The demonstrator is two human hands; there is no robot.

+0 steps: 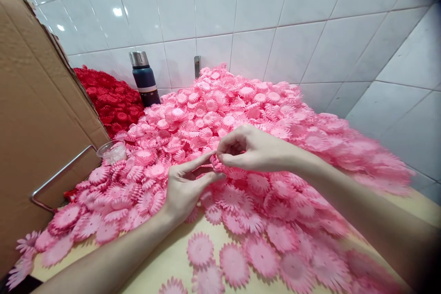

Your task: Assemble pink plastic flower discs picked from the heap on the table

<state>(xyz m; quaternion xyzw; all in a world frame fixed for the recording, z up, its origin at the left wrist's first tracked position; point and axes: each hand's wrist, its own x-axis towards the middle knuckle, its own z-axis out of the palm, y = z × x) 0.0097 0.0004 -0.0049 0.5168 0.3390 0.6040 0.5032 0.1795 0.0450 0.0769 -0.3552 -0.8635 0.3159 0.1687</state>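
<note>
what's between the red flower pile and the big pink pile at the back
In the head view, a dark flask with a steel cap stands between the red pile and the pink pile, against the tiled wall.

Pink fabric flowers (241,115) heaped, red flowers (110,96) behind, dark blue flask (144,80) with silver cap, brown cardboard box (37,115), white wall tiles (310,4), pale yellow table (172,262)

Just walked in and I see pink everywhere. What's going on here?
A person's left hand and right hand meet over a pink flower piece, pinching it between the fingers. It sits at the edge of a big pink pile on the table. Behind are a red pile, a flask and a cardboard box.
</note>
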